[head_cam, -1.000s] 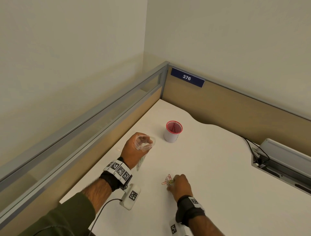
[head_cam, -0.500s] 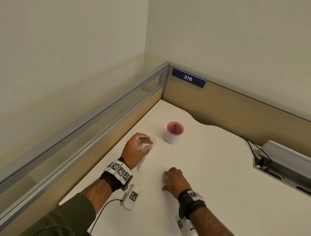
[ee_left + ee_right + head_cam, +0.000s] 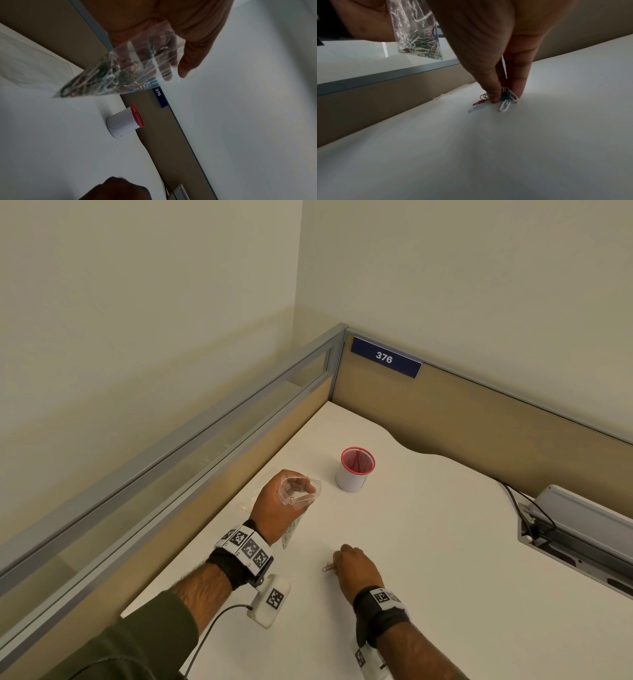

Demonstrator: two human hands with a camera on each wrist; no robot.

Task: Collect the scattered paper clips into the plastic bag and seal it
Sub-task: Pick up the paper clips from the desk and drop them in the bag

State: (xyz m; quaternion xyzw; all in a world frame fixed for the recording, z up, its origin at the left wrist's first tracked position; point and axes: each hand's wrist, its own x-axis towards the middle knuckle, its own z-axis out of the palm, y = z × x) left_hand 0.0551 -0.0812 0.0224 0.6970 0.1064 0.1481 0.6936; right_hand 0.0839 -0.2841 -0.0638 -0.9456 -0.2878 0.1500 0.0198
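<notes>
Right grip: the right hand [image 3: 356, 568] is pressed down on the surface [image 3: 428, 542], thumb and fingertips [image 3: 518, 92] drawn together and pinching a small cluster of paper clips [image 3: 505, 100]
Clips at the grip: white, red, blue and yellow ones are bunched between the pads; a white one and a red one [image 3: 327, 567] stick out to the side, seemingly only half caught
Left grip: the left hand [image 3: 277, 505] is curled round the neck of the plastic bag [image 3: 120, 73], and the mouth [image 3: 299, 489] is held open and facing up
Bag contents: many coloured clips are already gathered in the bottom corner; the bag hangs above the surface, just beside the right hand's working spot
Seal: not yet pressed closed
Step in hand: judged to be the lifting of one of the last clusters, to be carried to the open mouth
How it is best done: the stragglers should be swept under the pads before the lift, so that nothing is dropped on the way; the bag mouth should be kept wide and level, and the cluster released well inside it
Risk: linked clips may dangle and snag on the bag's rim
Further out: a red-rimmed white cup [image 3: 356, 470] stands beyond the bag, well apart from both hands; a blue plate marked 376 [image 3: 385, 358] is fixed on the partition
</notes>
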